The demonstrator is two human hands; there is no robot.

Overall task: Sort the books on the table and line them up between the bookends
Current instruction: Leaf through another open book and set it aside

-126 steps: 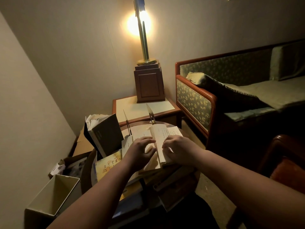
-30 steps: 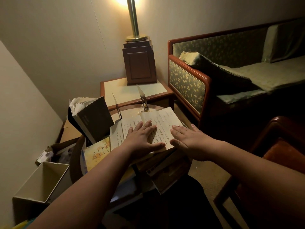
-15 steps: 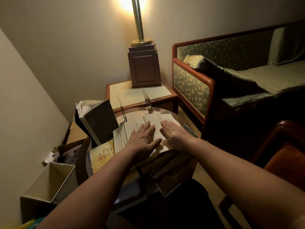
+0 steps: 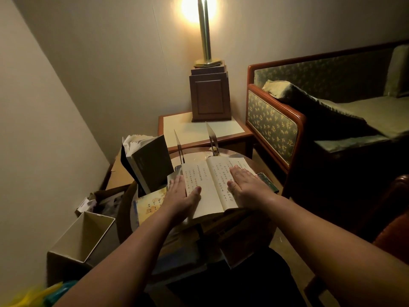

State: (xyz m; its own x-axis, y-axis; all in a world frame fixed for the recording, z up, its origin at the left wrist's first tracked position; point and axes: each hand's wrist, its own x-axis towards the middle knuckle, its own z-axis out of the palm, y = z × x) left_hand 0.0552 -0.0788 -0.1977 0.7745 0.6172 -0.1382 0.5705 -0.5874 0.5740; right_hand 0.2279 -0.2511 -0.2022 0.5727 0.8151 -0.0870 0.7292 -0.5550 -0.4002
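Slid apart: left hand [image 4: 180, 196], right hand [image 4: 245, 185]; straight fingers [image 4: 239, 171] press flat on matte pages of open book [image 4: 210, 180], gripping nothing

A dim living room in a home: at two o'clock a wood-framed sofa [image 4: 271, 124] with green patterned upholstery, at twelve o'clock a lit brass lamp [image 4: 204, 41] on a side table [image 4: 188, 130].

One head-worn view looks forward and down from close above the near edge of the round table [image 4: 194, 156]. A lamp [image 4: 204, 41] stands far, a sofa [image 4: 272, 125] right, a wall [image 4: 33, 107] left.
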